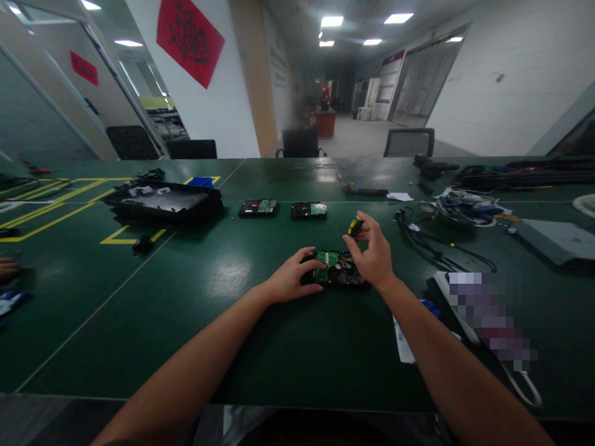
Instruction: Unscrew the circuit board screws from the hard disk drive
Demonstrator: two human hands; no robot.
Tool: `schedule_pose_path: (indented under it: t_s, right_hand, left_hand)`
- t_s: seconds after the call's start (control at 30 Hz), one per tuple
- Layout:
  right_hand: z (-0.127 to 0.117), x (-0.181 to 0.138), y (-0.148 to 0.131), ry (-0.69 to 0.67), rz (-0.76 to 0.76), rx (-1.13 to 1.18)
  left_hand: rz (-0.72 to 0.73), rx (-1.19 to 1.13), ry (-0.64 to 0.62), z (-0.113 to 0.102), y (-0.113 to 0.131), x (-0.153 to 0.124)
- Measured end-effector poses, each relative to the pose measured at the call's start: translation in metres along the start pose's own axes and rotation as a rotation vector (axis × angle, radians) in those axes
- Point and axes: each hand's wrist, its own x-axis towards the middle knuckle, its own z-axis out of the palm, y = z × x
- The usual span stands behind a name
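A hard drive [341, 267] lies on the green table in front of me, its green circuit board facing up. My left hand [297, 275] grips its left end, with fingers over the board and the thumb along the near edge. Pinched upright in my right hand [373, 251] is a screwdriver with a yellow and black handle [355, 227]. Its tip is above or on the right part of the drive; I cannot tell which. Farther back lie two more hard drives, one on the left [258, 208] and one on the right [309, 210].
A black tray [171, 201] with small white pieces stands back left. To the right are black cables [434, 248], a cable bundle [465, 207], a grey metal box [558, 240] and a power strip-like white object [458, 310]. Another person's hand [8, 267] shows at the left edge.
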Motion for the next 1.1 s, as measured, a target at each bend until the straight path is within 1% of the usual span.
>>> schedule_pose_path:
  t_s: [0.1,0.27,0.5,0.67,0.87,1.03,1.1]
  right_hand:
    - [0.0012,0.0008,0.0003,0.006,-0.023,-0.029]
    - [0.0004,0.0009,-0.0008,-0.048,0.006,0.077]
    - [0.0001,-0.0004,0.0005,0.011,-0.019,-0.018]
    - [-0.0004,-0.0008,-0.0029,-0.037,0.007,0.065]
    - [-0.0001,-0.0008,0.0011,0.02,-0.002,-0.009]
    - [-0.0006,-0.0002,-0.0003,-0.021,0.016,0.067]
    - [-0.0014,0.0,0.0003,-0.013,0.018,0.062]
  left_hand:
    - [-0.023,0.008,-0.034,0.0007,0.0003,-0.0006]
    - [-0.03,0.012,-0.049,-0.0008,0.0014,0.0001]
    - [-0.025,0.02,-0.044,-0.0016,0.0024,0.0002]
    - [-0.029,0.038,-0.051,-0.0001,-0.0004,-0.0003]
    - [-0.01,0.076,-0.055,0.0016,-0.0022,0.0007]
    - [-0.01,0.079,-0.055,0.001,-0.0016,0.001]
    - [-0.01,0.081,-0.061,0.0007,-0.0018,0.0009]
